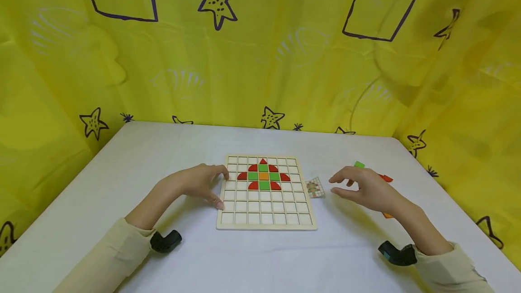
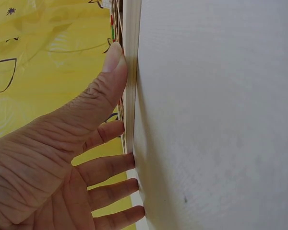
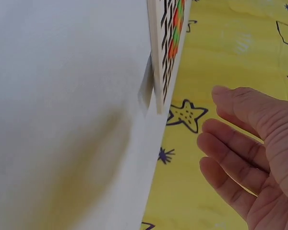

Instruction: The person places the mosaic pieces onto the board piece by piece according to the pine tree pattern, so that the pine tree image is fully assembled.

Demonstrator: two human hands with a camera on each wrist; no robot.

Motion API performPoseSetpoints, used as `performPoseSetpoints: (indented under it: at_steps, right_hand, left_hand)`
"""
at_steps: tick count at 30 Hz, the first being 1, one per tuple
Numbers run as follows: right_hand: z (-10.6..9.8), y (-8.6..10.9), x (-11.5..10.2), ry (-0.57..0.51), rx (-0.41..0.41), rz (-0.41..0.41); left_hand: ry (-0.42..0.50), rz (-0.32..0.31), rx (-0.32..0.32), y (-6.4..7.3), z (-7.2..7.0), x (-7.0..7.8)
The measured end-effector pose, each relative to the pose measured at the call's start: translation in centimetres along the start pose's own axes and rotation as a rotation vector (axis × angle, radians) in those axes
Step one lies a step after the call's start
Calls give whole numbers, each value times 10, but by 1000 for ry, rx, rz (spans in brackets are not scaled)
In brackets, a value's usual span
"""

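Note:
A pale wooden grid board (image 1: 266, 219) lies on the table, with flat red, green and orange tiles (image 1: 263, 176) set in its upper squares as a symmetrical pattern. My left hand (image 1: 199, 182) rests at its left edge, thumb and fingers spread apart. In the left wrist view, the thumb (image 2: 116, 67) lies against the board's rim (image 2: 131, 52) and the other fingers reach out fairly straight. To the right of the board, my right hand (image 1: 366, 189) hovers with loosely bent fingers and nothing between them. A small printed pattern card (image 1: 315, 187) sits by the board's right edge, near its fingertips.
Loose tiles lie around and partly behind the right hand: a green tile (image 1: 359, 164), a red tile (image 1: 386, 178) and an orange tile (image 1: 387, 215). A white cloth covers the table (image 1: 183, 261). Yellow patterned curtain (image 1: 244, 71) surrounds its back and sides.

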State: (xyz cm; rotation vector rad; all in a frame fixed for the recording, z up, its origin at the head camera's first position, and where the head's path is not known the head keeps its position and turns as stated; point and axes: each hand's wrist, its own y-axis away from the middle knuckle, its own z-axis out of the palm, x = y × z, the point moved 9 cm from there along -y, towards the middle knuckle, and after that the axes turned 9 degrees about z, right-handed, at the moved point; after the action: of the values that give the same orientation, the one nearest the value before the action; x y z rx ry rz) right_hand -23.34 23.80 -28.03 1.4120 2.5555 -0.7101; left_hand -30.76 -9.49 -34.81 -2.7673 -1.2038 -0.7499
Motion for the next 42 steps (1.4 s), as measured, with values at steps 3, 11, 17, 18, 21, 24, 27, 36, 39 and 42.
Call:
performPoseSetpoints:
  at_steps: [3, 11, 17, 18, 21, 24, 27, 36, 39, 42]
  right_hand:
    - [-2, 5, 8, 12, 11, 28]
    - [-12, 22, 27, 25, 14, 109]
    - [-17, 34, 42, 18, 20, 118]
    - [-18, 36, 45, 18, 21, 121]
    - [-21, 40, 53, 20, 22, 143]
    - [-23, 45, 61, 15, 28, 171]
    - [-24, 49, 66, 5, 29, 189]
    - [-28, 60, 77, 17, 12, 239]
    - [-28, 64, 82, 15, -13, 266]
    - [-25, 67, 90, 10, -51, 313]
  left_hand:
    - [8, -4, 1, 1, 0, -1]
    - [9, -5, -2, 0, 1, -1]
    - [0, 1, 3, 0, 1, -1]
    - [2, -1, 4, 0, 0, -1]
    - [4, -6, 4, 0, 0, -2]
    - [3, -6, 2, 0, 1, -2]
    - [2, -8, 1, 1, 1, -1]
    - [5, -15, -2, 2, 0, 0]
    - [1, -8, 0, 2, 0, 1]
    - [2, 1, 0, 2, 0, 0]
